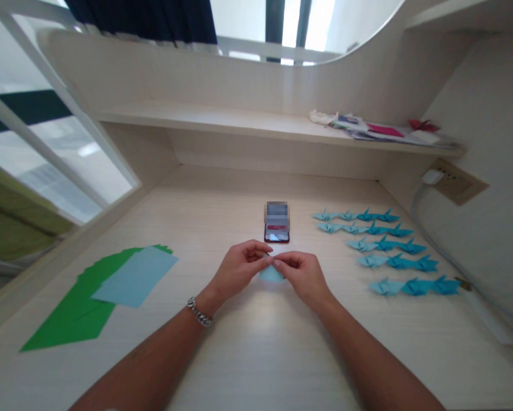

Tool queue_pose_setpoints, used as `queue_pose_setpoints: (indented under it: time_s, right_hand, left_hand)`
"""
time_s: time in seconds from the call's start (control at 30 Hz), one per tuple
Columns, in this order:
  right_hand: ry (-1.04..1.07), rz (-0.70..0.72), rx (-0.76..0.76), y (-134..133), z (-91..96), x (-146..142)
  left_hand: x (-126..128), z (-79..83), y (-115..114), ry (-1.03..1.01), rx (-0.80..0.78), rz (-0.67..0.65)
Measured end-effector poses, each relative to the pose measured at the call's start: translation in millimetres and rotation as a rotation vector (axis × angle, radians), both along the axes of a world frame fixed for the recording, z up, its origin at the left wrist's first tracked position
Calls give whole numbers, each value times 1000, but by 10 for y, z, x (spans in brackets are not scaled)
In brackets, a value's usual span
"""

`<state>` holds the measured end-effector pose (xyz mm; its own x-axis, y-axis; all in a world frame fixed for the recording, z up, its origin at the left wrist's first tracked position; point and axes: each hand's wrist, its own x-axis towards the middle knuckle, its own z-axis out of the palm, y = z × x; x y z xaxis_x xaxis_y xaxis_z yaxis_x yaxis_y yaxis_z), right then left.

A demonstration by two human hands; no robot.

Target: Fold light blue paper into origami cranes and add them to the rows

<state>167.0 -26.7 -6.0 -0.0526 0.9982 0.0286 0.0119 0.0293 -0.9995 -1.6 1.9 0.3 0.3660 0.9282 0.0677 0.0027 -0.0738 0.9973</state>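
Note:
A small folded piece of light blue paper [272, 274] is held between my two hands just above the desk. My left hand [242, 264], with a chain bracelet at the wrist, pinches its upper edge between thumb and fingers. From the other side my right hand [301, 275] grips the same paper, the two thumb tips nearly meeting. The fingers cover much of the upper part, so the exact folds are hidden. Right behind the hands lies a phone [277, 234] with its screen lit.
Rows of blue origami cranes [384, 245] stand on the right. Fanned green paper sheets [72, 311] lie at left with a light blue sheet [138, 275] on top. A shelf [239, 123] spans the back, and a cable [431, 240] runs down from the wall socket [457, 181].

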Motion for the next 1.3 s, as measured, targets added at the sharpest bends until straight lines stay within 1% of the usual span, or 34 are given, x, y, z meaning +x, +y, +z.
queue_pose_setpoints:
  time_s: [0.17,0.3,0.4,0.53,0.63,0.97,1.13,1.3]
  right_hand:
    - [2,7,9,-10,-10,-9]
    - [28,15,-7,-1,-38,-12]
    - [60,16,-49,14,-63,-19]
    - [122,33,-141,31,-84,-24]
    - [141,53,-170,37,-87,-19]
    - [175,40,-176,28,-94,-18]
    - [206,10,-178,18,-98,-26]
    - [188,-26,-163,29,-126,-48]
  left_hand:
    - [-16,-21,16,-23,2,7]
    - [-27,-3,21,-28,-14,16]
    - [-30,10,22,-20,-16,14]
    - [-32,-5,26,-4,11,33]
    - [-29,-20,25,0,17,40]
    - [-4,-10,9,16,25,42]
    - [17,18,-14,20,42,51]
    - [40,19,-20,31,66,54]
